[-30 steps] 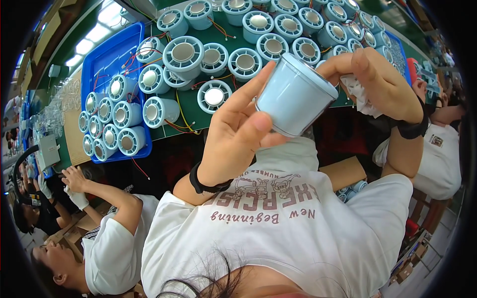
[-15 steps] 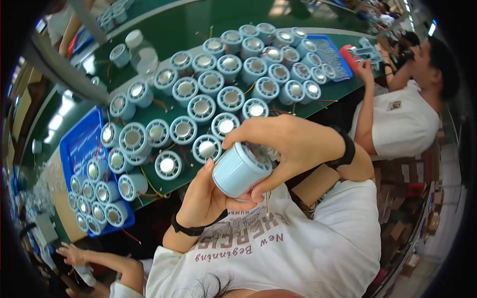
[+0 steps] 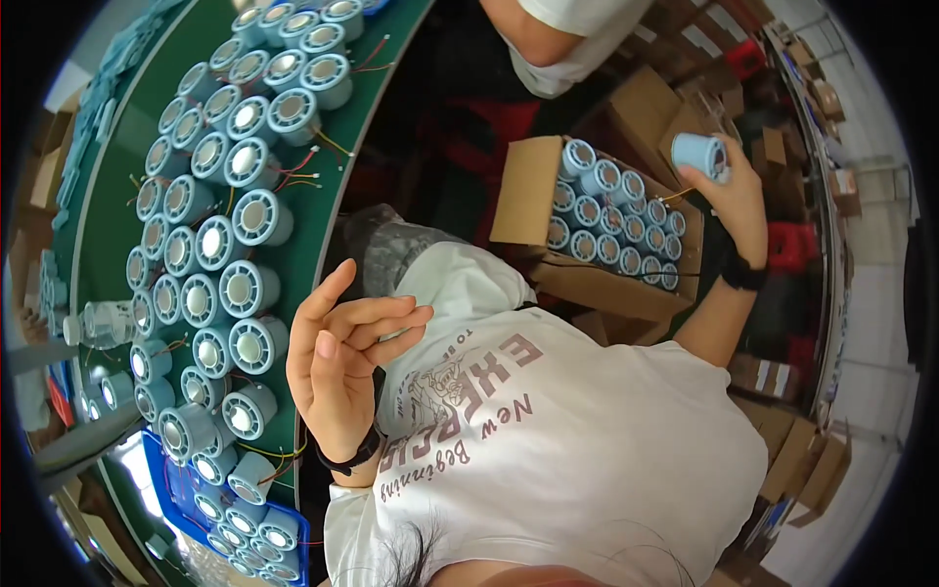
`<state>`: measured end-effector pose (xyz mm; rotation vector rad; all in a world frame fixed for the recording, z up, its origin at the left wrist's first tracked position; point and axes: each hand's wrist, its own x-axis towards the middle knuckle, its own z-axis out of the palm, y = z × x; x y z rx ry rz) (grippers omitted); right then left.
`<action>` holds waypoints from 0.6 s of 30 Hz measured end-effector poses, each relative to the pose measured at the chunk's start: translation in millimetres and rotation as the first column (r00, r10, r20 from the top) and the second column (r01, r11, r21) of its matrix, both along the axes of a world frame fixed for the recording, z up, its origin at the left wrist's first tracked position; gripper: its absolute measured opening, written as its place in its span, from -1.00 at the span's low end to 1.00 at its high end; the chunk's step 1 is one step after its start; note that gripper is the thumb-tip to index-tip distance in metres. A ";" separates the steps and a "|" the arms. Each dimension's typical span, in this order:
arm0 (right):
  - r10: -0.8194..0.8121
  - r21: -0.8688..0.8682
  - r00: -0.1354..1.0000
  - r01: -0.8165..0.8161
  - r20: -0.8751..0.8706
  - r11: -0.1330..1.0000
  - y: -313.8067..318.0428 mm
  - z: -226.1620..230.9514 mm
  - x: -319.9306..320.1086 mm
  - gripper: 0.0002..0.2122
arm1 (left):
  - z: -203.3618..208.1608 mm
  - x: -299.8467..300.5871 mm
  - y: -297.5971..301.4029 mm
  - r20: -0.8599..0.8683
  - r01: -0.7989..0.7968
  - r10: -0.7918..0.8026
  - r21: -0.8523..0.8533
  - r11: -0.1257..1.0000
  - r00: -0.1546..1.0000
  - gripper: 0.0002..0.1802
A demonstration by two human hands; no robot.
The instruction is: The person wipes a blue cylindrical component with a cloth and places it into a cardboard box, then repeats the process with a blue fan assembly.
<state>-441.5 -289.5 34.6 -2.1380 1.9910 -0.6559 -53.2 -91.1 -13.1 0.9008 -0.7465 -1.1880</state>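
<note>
My right hand [image 3: 736, 203] grips a light blue round motor housing [image 3: 693, 154] at its side, with thin wires hanging from it. The held housing is at the right edge of an open cardboard box [image 3: 526, 194], near its raised flap. Inside the box stand rows of similar blue housings [image 3: 608, 219] with their slotted ends up. My left hand [image 3: 337, 367] is in the air in front of my chest, close to the table edge. Its fingers are apart, and nothing is in them.
Many blue housings [image 3: 248, 215] with coloured wires crowd the green table [image 3: 344, 127] on the left. A blue tray [image 3: 171, 489] holds more. A clear bottle [image 3: 106, 325] lies beyond them in view. Another person's arm and white shirt [image 3: 572, 34] appear at the top.
My view has turned right, toward the cardboard box. A housing that both hands held before my chest is now in my right hand by the box; my left hand has let go.
</note>
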 end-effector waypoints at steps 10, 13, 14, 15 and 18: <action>-0.073 0.346 0.991 0.108 -0.112 0.932 -18.9 -166.9 -121.2 -0.31 | -2.6 -18.1 -3.7 -0.006 0.080 -0.080 -0.027 0.996 0.997 -0.48; -0.090 0.305 0.990 0.120 -0.108 0.945 -24.8 -202.1 -123.0 -0.24 | -4.7 -18.9 -6.3 -0.008 0.082 -0.083 -0.029 0.996 0.997 -0.49; -0.126 0.254 0.986 0.150 -0.110 0.956 -26.6 -211.5 -122.7 -0.20 | -5.0 -18.3 -7.0 -0.009 0.085 -0.085 -0.030 0.996 0.996 -0.50; -0.160 0.201 0.981 0.180 -0.111 0.963 -29.6 -217.9 -124.0 -0.16 | -4.8 -17.8 -8.3 -0.009 0.078 -0.078 -0.028 0.997 0.997 -0.50; -0.160 0.269 0.981 0.184 -0.108 0.946 -30.5 -196.4 -91.0 -0.06 | -0.4 -15.2 -5.3 0.048 0.022 -0.024 0.034 0.999 0.999 -0.49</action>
